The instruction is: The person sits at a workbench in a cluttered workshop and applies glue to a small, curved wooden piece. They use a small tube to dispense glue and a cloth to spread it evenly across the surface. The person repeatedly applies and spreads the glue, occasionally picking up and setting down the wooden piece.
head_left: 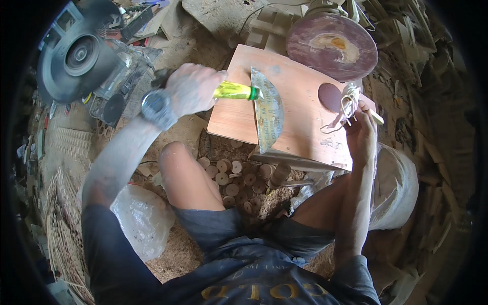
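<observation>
My left hand [192,87] grips a small yellow bottle [233,90] with a green neck. The bottle lies nearly level, its neck end over a half-round sheet of sandpaper [268,114], printed back up. Under the sheet is a pale orange wooden board [302,129], slightly tilted. At the board's right edge, my right hand [361,127] has its fingers closed around a tangled bundle of whitish string [349,101]. A short pale stick [376,117] sticks out beside those fingers. Close to the bundle, a round brown sanding disc [329,97] rests on the board.
Beyond the board stands a large round sanding wheel [333,46]. A big dark wheel machine [79,55] is at the far left. Several wooden discs [231,178] lie between my knees. Plastic bags [140,218] and a bundle of thin sticks [63,229] flank me.
</observation>
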A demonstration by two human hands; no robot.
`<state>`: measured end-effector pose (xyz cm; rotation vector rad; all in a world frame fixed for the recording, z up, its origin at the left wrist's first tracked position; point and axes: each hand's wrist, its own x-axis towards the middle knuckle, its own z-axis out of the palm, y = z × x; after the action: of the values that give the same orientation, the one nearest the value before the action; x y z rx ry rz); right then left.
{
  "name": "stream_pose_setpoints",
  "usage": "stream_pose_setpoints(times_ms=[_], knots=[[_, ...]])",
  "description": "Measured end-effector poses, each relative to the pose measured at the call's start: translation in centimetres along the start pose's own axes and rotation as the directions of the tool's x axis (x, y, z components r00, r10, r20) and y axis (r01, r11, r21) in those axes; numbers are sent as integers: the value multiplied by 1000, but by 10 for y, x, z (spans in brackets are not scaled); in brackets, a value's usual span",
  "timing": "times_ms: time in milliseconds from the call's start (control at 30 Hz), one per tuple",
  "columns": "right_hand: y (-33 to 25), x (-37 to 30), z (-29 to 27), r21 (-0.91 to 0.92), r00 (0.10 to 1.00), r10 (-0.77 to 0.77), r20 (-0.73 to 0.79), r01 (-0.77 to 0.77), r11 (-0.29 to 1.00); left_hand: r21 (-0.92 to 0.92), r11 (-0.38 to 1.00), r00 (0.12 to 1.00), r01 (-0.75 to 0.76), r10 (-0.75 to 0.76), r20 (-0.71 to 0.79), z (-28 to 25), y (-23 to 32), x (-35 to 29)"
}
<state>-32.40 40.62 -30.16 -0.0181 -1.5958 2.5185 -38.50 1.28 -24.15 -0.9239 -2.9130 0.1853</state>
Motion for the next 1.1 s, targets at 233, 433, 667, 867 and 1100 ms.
stream_pose_setpoints(times_ms=[233,433,667,867,1100], knots=[[10,-5,-26,-7,993,-39,-113,38,999,184,981,992,-56,34,122,-17,29,46],[11,-7,-22,31,984,-33,-174,39,999,344,920,958,-187,93,271,-34,38,69],[5,-13,-19,31,976,-24,-218,32,999,424,848,934,-318,203,293,-35,56,83],[0,-17,-25,45,975,-7,-221,17,999,392,864,921,-316,180,347,-41,68,93],[-4,-19,-26,57,975,-18,-222,32,998,448,826,902,-342,155,403,-45,64,98]])
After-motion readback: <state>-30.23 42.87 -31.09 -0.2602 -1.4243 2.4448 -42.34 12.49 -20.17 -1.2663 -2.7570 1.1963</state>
